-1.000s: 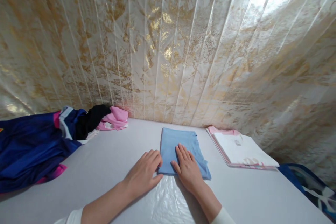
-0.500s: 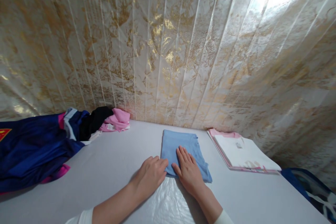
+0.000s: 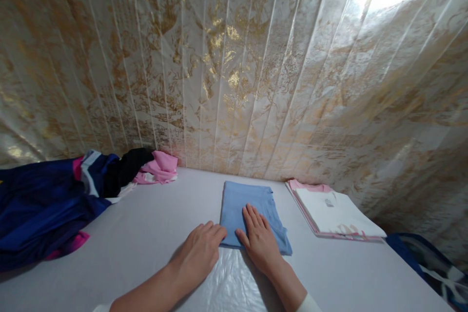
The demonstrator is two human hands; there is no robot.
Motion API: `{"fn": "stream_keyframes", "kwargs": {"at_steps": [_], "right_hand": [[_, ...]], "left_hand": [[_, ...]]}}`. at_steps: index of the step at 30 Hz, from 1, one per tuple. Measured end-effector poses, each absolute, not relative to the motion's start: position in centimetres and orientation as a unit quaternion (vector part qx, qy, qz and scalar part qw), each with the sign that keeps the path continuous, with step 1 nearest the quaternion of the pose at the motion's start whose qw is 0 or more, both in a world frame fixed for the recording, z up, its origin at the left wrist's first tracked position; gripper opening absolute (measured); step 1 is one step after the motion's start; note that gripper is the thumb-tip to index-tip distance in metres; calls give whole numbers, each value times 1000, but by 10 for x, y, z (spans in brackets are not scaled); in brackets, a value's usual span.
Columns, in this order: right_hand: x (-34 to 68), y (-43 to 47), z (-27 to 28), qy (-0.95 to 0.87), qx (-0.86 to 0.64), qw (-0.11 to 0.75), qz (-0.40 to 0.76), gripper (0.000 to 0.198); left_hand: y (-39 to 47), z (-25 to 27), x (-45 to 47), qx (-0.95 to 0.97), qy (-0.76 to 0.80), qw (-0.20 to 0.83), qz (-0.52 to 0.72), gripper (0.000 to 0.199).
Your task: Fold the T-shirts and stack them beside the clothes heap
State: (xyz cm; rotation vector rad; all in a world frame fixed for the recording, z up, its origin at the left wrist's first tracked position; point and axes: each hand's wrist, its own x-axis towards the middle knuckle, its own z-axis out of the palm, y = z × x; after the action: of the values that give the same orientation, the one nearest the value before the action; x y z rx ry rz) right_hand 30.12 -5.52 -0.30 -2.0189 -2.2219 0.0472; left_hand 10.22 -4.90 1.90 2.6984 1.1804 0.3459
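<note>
A light blue folded garment [image 3: 234, 200] lies flat on the white-covered table; its exact kind does not show. My right hand [image 3: 259, 239] rests palm down on it, with the fingers stretched out and the thumb apart. At the garment's lower left edge is my left hand [image 3: 203, 246], its fingers curled together and their tips on the edge. The thumb of that hand is mostly hidden.
Folded white and pink clothes [image 3: 336, 212] are stacked to the right. A dark blue garment [image 3: 47, 209], a black cloth [image 3: 126, 168] and a pink cloth [image 3: 161, 168] lie heaped at left. A blue-edged bag-like item [image 3: 420, 258] sits far right. A gold-patterned curtain [image 3: 226, 83] hangs behind.
My left hand has shifted slightly left, and more of the garment's lower left corner shows. My right hand stays flat on the garment. The whole view has moved a little.
</note>
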Motion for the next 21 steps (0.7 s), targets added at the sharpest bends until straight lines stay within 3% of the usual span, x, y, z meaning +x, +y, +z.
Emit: {"fn": "stream_keyframes", "kwargs": {"at_steps": [8, 14, 21], "right_hand": [[289, -59, -7, -762, -636, 122, -28, 58], [301, -56, -10, -747, -660, 78, -11, 59], [359, -46, -3, -668, -740, 40, -70, 58]], "left_hand": [[-52, 16, 93, 917, 345, 96, 174, 31], [-52, 20, 94, 922, 345, 84, 155, 27], [-49, 19, 93, 924, 319, 80, 195, 19]]}}
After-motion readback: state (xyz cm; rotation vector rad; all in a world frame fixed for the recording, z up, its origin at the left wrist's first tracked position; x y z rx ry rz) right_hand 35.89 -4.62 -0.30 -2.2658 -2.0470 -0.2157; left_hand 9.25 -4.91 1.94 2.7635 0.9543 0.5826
